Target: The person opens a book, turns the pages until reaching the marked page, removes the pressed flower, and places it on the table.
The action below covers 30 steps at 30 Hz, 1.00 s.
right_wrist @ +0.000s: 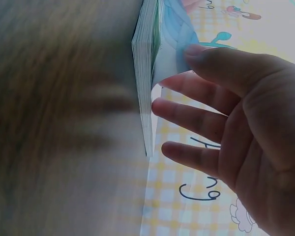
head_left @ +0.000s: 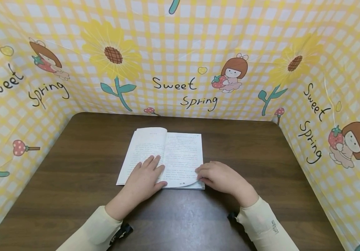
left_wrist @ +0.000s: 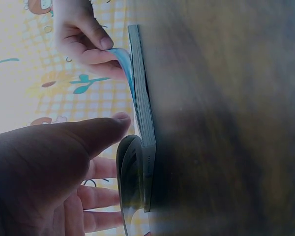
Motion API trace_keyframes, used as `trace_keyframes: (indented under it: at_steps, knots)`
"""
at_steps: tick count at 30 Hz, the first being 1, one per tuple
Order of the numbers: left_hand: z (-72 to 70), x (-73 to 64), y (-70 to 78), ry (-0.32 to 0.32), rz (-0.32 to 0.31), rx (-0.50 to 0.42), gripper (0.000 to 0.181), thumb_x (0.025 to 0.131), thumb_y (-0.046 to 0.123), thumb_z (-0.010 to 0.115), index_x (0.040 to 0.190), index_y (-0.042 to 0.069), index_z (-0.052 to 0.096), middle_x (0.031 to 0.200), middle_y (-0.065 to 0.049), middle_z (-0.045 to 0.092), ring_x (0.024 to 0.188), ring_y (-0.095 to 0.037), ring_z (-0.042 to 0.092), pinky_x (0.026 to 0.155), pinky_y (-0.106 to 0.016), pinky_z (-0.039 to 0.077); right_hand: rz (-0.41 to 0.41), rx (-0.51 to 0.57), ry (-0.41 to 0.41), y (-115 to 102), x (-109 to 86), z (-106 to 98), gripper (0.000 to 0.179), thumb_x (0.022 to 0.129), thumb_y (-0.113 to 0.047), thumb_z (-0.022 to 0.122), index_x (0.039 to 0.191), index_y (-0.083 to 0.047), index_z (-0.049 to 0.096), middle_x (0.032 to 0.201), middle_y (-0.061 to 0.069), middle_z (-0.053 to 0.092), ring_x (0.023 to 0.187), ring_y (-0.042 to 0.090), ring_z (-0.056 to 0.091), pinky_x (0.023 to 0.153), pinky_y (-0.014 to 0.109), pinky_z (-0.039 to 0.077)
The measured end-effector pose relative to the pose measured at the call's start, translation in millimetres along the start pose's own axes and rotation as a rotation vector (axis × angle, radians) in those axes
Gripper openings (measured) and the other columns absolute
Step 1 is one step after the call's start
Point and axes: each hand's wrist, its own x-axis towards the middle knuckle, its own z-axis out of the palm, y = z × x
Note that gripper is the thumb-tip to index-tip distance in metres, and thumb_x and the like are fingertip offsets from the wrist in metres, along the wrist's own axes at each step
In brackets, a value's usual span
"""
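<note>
An open book (head_left: 181, 153) with printed text lies on the brown table, its lower right page corner lifted and curling. My right hand (head_left: 220, 177) pinches that page near the corner between thumb and forefinger; in the right wrist view the bent page (right_wrist: 173, 49) shows under the thumb. The other fingers of this hand (right_wrist: 246, 113) are spread beside the page edges. My left hand (head_left: 145, 178) rests with extended fingers across the left page, its thumb near the book's lower middle. From the left wrist view, the left thumb (left_wrist: 103, 132) lies above the page stack.
The dark wooden table (head_left: 83, 157) stretches around the book on all sides. A yellow checked cloth (head_left: 180, 45) with flowers, cartoon figures and lettering stands as a wall at the back, left and right. Black straps (head_left: 122, 233) sit at the cuffs.
</note>
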Motion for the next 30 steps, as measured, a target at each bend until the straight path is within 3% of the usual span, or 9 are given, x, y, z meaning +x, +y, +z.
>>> trace_keyframes:
  at_steps: [6, 12, 17, 30]
  knots:
    - [-0.4, 0.1, 0.8, -0.001, 0.001, -0.003, 0.069, 0.089, 0.061, 0.070, 0.137, 0.012, 0.065, 0.157, -0.018, 0.046, 0.146, -0.039, 0.042, 0.108, -0.064, 0.041, -0.033, -0.012, 0.085, 1.1, 0.1, -4.2, 0.012, 0.091, -0.013, 0.078, 0.103, -0.017, 0.078, 0.118, -0.003, 0.075, 0.110, 0.013, 0.070, 0.096, 0.035, 0.055]
    - [0.4, 0.7, 1.7, -0.009, -0.002, -0.011, 0.081, 0.081, 0.067, 0.076, 0.138, 0.011, 0.064, 0.157, -0.019, 0.045, 0.146, -0.040, 0.040, 0.108, -0.066, 0.040, -0.034, -0.042, 0.141, 2.7, -0.6, -5.6, 0.011, 0.091, -0.017, 0.080, 0.101, -0.019, 0.078, 0.115, -0.004, 0.075, 0.107, 0.012, 0.071, 0.092, 0.036, 0.057]
    - [0.9, 0.8, 2.0, -0.009, -0.003, 0.003, 0.078, 0.082, 0.065, 0.076, 0.137, 0.011, 0.065, 0.157, -0.019, 0.046, 0.146, -0.040, 0.041, 0.108, -0.065, 0.041, -0.033, -0.048, 0.188, 3.9, -0.7, -5.8, 0.009, 0.091, -0.019, 0.079, 0.100, -0.019, 0.078, 0.112, -0.002, 0.076, 0.103, 0.013, 0.072, 0.089, 0.037, 0.057]
    - [-0.2, 1.1, 1.4, 0.007, -0.001, -0.003, 0.069, 0.087, 0.060, 0.074, 0.135, 0.011, 0.066, 0.156, -0.018, 0.048, 0.144, -0.039, 0.044, 0.107, -0.064, 0.043, 0.153, -0.109, 0.186, 9.4, -4.2, -10.6, 0.017, 0.094, -0.027, 0.076, 0.108, -0.018, 0.077, 0.120, 0.000, 0.074, 0.106, 0.016, 0.072, 0.086, 0.037, 0.058]
